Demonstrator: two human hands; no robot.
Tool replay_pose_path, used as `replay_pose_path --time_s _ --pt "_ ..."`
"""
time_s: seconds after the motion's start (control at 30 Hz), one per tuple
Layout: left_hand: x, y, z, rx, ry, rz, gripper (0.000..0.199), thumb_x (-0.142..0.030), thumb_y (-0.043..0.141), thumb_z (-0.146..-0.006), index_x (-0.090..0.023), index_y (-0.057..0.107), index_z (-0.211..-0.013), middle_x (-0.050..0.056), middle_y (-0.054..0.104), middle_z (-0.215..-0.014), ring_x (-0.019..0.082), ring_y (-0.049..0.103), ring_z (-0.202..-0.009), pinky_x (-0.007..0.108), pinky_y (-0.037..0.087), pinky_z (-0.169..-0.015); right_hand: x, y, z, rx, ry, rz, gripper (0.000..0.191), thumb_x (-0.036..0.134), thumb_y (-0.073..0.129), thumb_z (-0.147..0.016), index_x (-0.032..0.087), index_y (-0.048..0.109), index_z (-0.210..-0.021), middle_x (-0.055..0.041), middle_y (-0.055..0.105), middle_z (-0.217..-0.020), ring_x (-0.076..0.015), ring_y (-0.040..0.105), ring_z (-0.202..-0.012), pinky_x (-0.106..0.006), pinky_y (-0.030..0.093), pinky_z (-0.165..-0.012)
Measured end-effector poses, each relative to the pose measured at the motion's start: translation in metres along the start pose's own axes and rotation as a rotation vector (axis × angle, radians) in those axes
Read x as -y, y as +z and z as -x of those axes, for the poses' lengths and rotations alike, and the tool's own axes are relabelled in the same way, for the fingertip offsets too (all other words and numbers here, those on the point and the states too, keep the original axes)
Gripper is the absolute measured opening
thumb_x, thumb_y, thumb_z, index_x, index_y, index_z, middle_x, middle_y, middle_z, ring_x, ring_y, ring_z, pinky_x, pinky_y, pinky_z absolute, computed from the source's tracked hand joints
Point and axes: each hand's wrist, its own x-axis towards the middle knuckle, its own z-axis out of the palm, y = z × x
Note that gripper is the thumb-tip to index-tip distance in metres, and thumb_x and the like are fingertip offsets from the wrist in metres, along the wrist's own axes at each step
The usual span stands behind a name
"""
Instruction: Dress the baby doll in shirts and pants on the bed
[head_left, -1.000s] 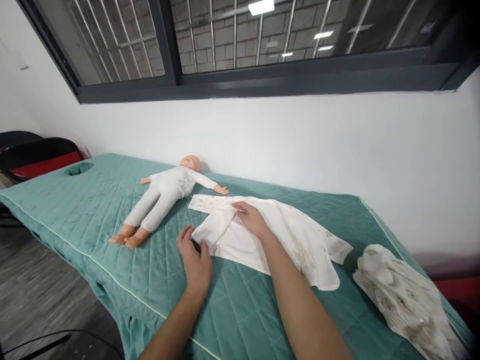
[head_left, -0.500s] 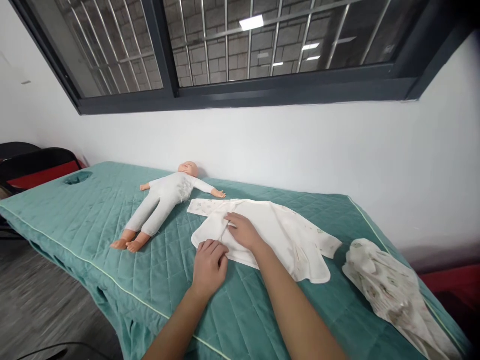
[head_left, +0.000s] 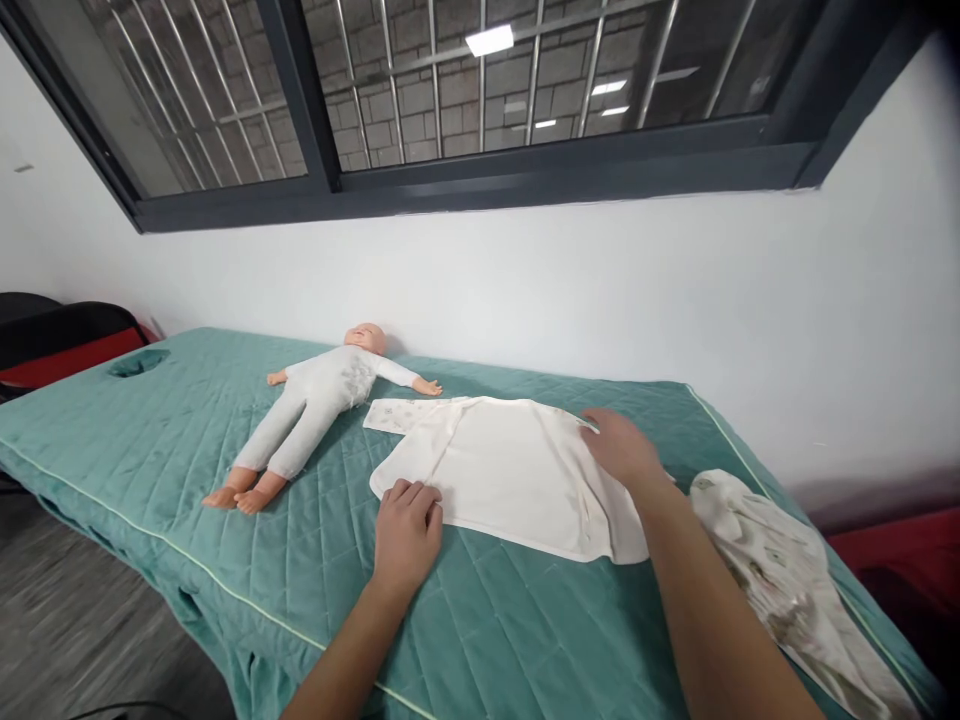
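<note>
A white baby shirt (head_left: 502,470) lies spread on the green quilted cover, its left sleeve (head_left: 397,414) stretched toward the doll. My left hand (head_left: 409,525) is at the shirt's lower left hem, fingers curled and closed on its edge. Over the right shoulder and sleeve rests my right hand (head_left: 622,445), its fingers extended leftward and touching the cloth; it hides most of that sleeve. Beyond the shirt to the left, a baby doll (head_left: 322,395) in a white bodysuit lies on its back, arms spread, one hand close to the left sleeve.
Crumpled patterned baby clothing (head_left: 772,560) lies on the bed's right end. The green bed cover (head_left: 502,620) has a face hole (head_left: 139,363) at the far left. A white wall and barred window (head_left: 480,190) stand behind. Black and red chairs (head_left: 67,345) are at the left.
My right hand has moved right, from the shirt's left front to its right shoulder. The shirt's front now lies flatter. My left hand stays at the lower left hem.
</note>
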Motion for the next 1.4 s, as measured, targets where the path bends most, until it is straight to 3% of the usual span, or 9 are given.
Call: replay_pose_path --time_s 0.13,0.27,0.43,0.53,0.7,0.9,1.07,1.23,1.4 --pt "0.004 0.001 0.002 -0.036 0.005 0.063 0.019 -0.011 0.048 -0.086 -0.021 0.064 -0.085 0.003 0.068 -0.079 0.022 0.057 -0.083 0.038 0.047 -0.076 -0.044 0.0 -0.001 0.065 0.196 0.092 0.035 0.034 0.057 -0.083 0.014 0.068 -0.11 -0.0189 0.069 -0.113 -0.0352 0.064 -0.107 -0.043 0.047 -0.087" --pt "0.006 0.0 0.005 -0.11 0.012 0.11 0.021 -0.011 0.047 -0.088 -0.021 0.065 -0.089 0.003 0.067 -0.081 0.021 0.058 -0.085 0.038 0.048 -0.079 -0.048 0.0 0.001 0.107 0.262 0.115 0.035 0.041 0.055 -0.083 0.02 0.067 -0.108 -0.014 0.07 -0.11 -0.0325 0.065 -0.103 -0.04 0.047 -0.081" --pt "0.004 0.0 0.005 -0.117 0.007 0.124 0.019 -0.01 0.048 -0.089 -0.019 0.064 -0.088 0.003 0.067 -0.085 0.021 0.058 -0.089 0.037 0.048 -0.08 -0.037 -0.003 0.005 -0.231 0.269 0.151 0.032 0.029 0.052 -0.084 0.017 0.067 -0.11 -0.0171 0.065 -0.119 -0.0353 0.058 -0.113 -0.045 0.046 -0.088" --pt "0.003 0.0 0.005 -0.113 -0.009 0.123 0.018 -0.009 0.048 -0.089 -0.019 0.063 -0.086 0.003 0.068 -0.086 0.02 0.058 -0.09 0.036 0.048 -0.081 -0.021 0.007 0.01 -0.367 0.074 0.107 0.034 0.022 0.05 -0.086 0.012 0.065 -0.114 -0.0189 0.062 -0.122 -0.0341 0.054 -0.116 -0.046 0.042 -0.099" --pt "0.004 0.001 0.004 -0.118 -0.084 0.092 0.018 -0.01 0.049 -0.087 -0.02 0.064 -0.085 0.002 0.068 -0.081 0.022 0.058 -0.088 0.036 0.046 -0.078 0.03 0.039 0.031 -0.264 -0.277 -0.075 0.034 0.023 0.047 -0.09 0.014 0.061 -0.12 -0.0131 0.062 -0.125 -0.0274 0.053 -0.119 -0.039 0.04 -0.106" --pt "0.006 0.002 0.004 -0.121 -0.16 0.115 0.02 -0.011 0.048 -0.085 -0.02 0.065 -0.082 0.002 0.069 -0.079 0.023 0.057 -0.084 0.038 0.045 -0.078 0.086 0.075 0.088 -0.028 -0.442 0.024 0.044 0.025 0.047 -0.094 0.011 0.054 -0.135 -0.0156 0.053 -0.142 -0.0294 0.045 -0.134 -0.044 0.034 -0.113" --pt "0.011 -0.007 0.002 -0.194 -0.258 0.292 0.022 -0.011 0.045 -0.085 -0.021 0.064 -0.083 0.003 0.068 -0.082 0.021 0.058 -0.087 0.035 0.047 -0.082 0.103 0.085 0.123 -0.016 -0.451 -0.028 0.045 0.028 0.045 -0.096 0.01 0.052 -0.137 -0.0164 0.044 -0.15 -0.0297 0.036 -0.141 -0.046 0.031 -0.117" --pt "0.065 -0.061 -0.019 -0.21 -0.172 0.231 0.018 -0.016 0.047 -0.086 -0.021 0.064 -0.085 0.004 0.068 -0.086 0.021 0.06 -0.091 0.035 0.047 -0.085 0.148 0.092 0.106 0.053 -0.518 -0.26 0.043 0.031 0.048 -0.094 0.014 0.055 -0.133 -0.0143 0.049 -0.146 -0.0254 0.042 -0.138 -0.042 0.034 -0.116" --pt "0.183 -0.126 -0.05 -0.26 -0.282 -0.038 0.028 -0.023 0.048 -0.087 -0.02 0.063 -0.11 0.01 0.062 -0.12 0.028 0.054 -0.118 0.043 0.041 -0.104 0.241 0.118 0.026 0.051 -0.443 -0.586 0.041 0.034 0.049 -0.091 0.02 0.053 -0.129 -0.0103 0.059 -0.136 -0.0207 0.054 -0.128 -0.039 0.039 -0.111"
